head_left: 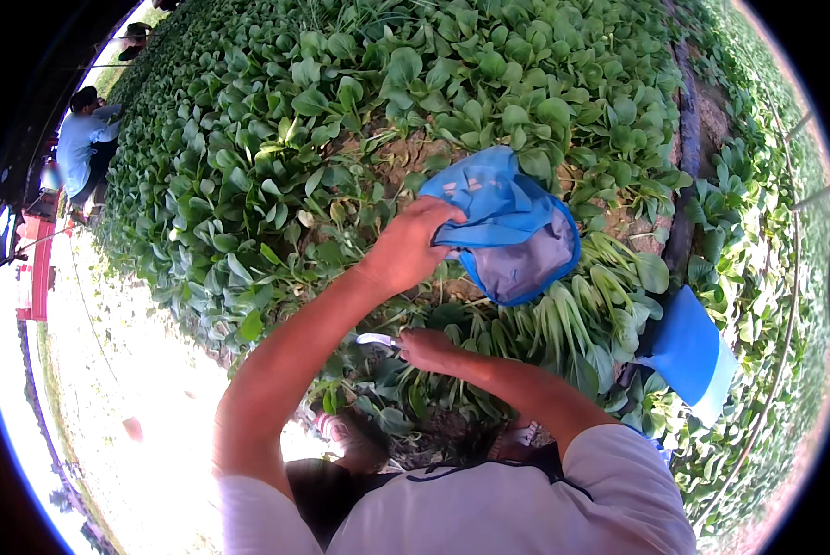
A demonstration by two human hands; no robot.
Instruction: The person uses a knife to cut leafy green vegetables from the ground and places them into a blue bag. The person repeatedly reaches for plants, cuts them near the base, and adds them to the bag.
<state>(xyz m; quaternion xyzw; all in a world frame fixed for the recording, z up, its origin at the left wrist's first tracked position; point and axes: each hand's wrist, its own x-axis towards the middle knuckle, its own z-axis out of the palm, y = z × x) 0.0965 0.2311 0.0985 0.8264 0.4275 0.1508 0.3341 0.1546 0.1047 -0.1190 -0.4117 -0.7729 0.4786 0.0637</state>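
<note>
My left hand (413,244) grips the edge of a blue cap (480,199) over the leaf rows. The cap hangs tilted, and its greyish lining (521,254) shows on the right side. Closer to my body, my right hand (426,350) is wrapped round the handle of a small knife (376,339). The pale blade points left; most of the handle is hidden in my fist. Just right of that hand, cut leafy greens (572,319) with pale stalks lie in a row. Uncut greens (489,69) stand beyond the cap.
A blue plastic seat or stool (688,347) stands among the plants on the right. Beside it runs a dark pipe or hose (688,139). At the far left, a person in a light blue top (84,143) is near red crates (36,268). Bright ground lies at lower left.
</note>
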